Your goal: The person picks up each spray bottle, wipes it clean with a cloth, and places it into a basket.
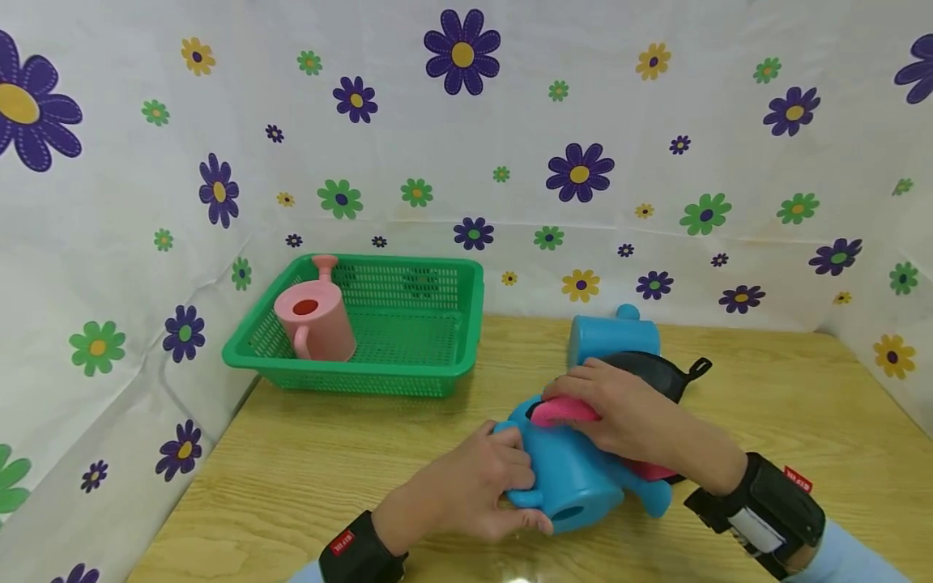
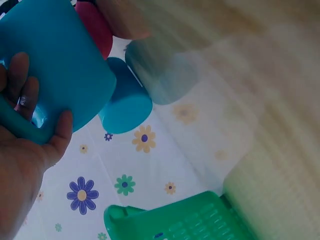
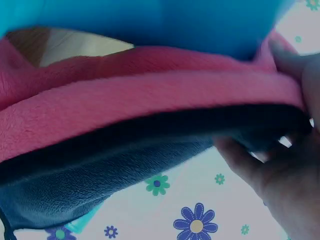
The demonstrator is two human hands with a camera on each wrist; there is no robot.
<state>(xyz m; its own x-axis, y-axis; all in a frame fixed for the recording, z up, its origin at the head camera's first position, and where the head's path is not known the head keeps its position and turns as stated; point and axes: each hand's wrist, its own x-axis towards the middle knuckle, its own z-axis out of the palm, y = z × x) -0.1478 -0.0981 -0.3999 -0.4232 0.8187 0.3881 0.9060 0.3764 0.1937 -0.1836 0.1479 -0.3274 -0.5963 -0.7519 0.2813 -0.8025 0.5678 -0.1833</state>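
A blue watering can (image 1: 572, 470) lies tilted over the table, its spout toward the lower right. My left hand (image 1: 477, 482) grips it by the handle; the left wrist view shows fingers (image 2: 31, 95) curled through the handle. With my right hand (image 1: 619, 405) I hold a plush cloth (image 1: 561, 410), pink on one face and dark grey on the other, against the can's far end. In the right wrist view the cloth (image 3: 125, 95) is pinched between thumb and fingers, beside the blue wall. Part of the cloth hangs behind the can, partly hidden by my right hand.
Behind my right hand, a second blue watering can (image 1: 615, 336) lies on its side near the flowered backdrop (image 1: 408, 146). At the back left, a green basket (image 1: 350, 366) holds a pink watering can (image 1: 328, 324). The wooden table (image 1: 321, 453) extends around them.
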